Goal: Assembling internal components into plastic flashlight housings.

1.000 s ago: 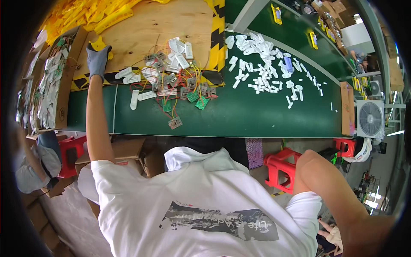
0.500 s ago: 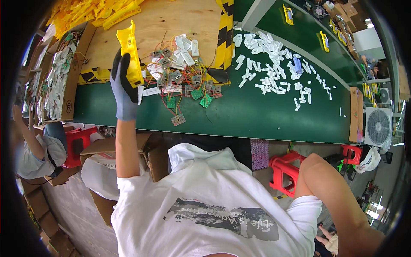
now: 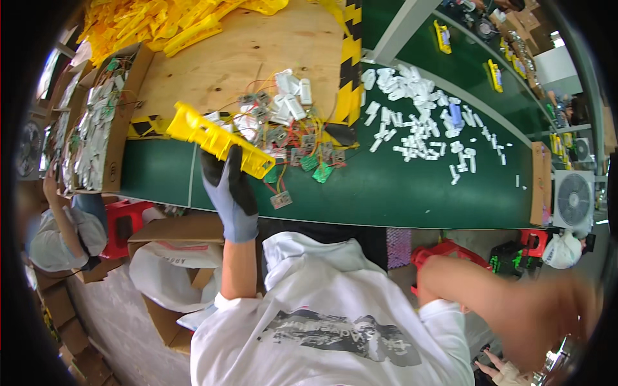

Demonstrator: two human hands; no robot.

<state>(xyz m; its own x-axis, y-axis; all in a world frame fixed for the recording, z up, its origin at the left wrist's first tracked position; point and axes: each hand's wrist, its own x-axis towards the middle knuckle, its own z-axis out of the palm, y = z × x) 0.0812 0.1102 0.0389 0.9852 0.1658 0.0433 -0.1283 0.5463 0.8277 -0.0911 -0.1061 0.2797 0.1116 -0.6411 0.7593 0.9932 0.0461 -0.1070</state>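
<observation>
My left hand (image 3: 233, 186), in a grey and black glove, is closed around a long yellow plastic housing (image 3: 219, 139). The housing is tilted over the front part of the green table, its ribbed hollow side showing. Just beyond it and to its right lies a tangle of red and yellow wires with small grey modules (image 3: 277, 135), green circuit boards (image 3: 322, 172) and white plastic cases (image 3: 293, 106). My right hand (image 3: 570, 309) is raised at the far right, away from the table. Motion smears it, so its fingers cannot be made out.
Many small white plastic parts (image 3: 421, 122) are scattered on the green table (image 3: 386, 199). Yellow housings (image 3: 154, 26) are heaped at the back left. A carton of white parts (image 3: 96, 128) stands at the left; a person (image 3: 67, 238) sits beyond it. A fan (image 3: 573, 198) is at the right.
My left hand has come nearer and turned the yellow housing from upright to a slant. My right arm has swung up at the right. The whole view has shifted slightly.
</observation>
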